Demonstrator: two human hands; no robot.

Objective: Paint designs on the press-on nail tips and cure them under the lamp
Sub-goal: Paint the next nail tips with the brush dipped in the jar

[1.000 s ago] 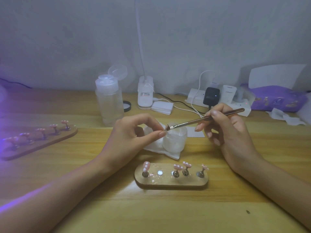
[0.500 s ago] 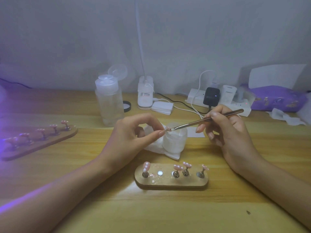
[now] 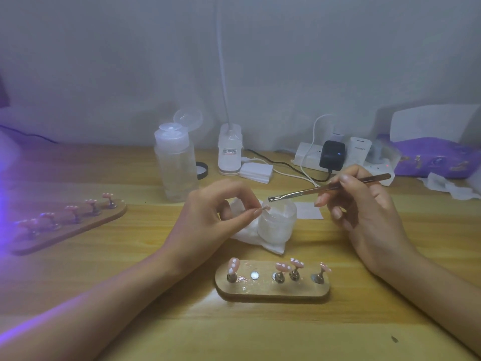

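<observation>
At frame centre, head view: the left hand (image 3: pixel 210 217) pinches a single pink nail tip (image 3: pixel 265 208) between thumb and forefinger, its other fingers curled behind. The nail tip is held over the left rim of a frosted white jar (image 3: pixel 277 225), which stands on a crumpled white tissue (image 3: pixel 263 243) on the wooden bench (image 3: pixel 104 321).

Right of centre, the right hand (image 3: pixel 364 204) grips a slim metallic brush (image 3: pixel 325 188) in a pen hold. The handle points to the upper right, and the bristle end lies over the jar's top, just above and right of the pinched nail tip (whether bristles and tip touch cannot be told).

Lower centre: a small wooden holder (image 3: pixel 273 293) carries four pink nail tips (image 3: pixel 283 267) with white dots on upright metal stands, one at its left end and three toward its right. A bare metal disc (image 3: pixel 254 275) lies between the first and second stands.

Left of the frame: a longer wooden holder (image 3: pixel 78 230), set at a slant and washed in violet light, bears a row of further stands with pink tips (image 3: pixel 89 203).

Behind the hands, from left to right:
- a clear plastic bottle (image 3: pixel 175 168) with its flip cap raised
- a black ring (image 3: pixel 202 170)
- a white base (image 3: pixel 229 149) with a thin white stalk rising out of the frame
- a stack of white pads (image 3: pixel 256 171)
- a white power strip (image 3: pixel 307 157) with a black adapter (image 3: pixel 331 155) plugged in
- a purple packet (image 3: pixel 437 160) at the far right
</observation>
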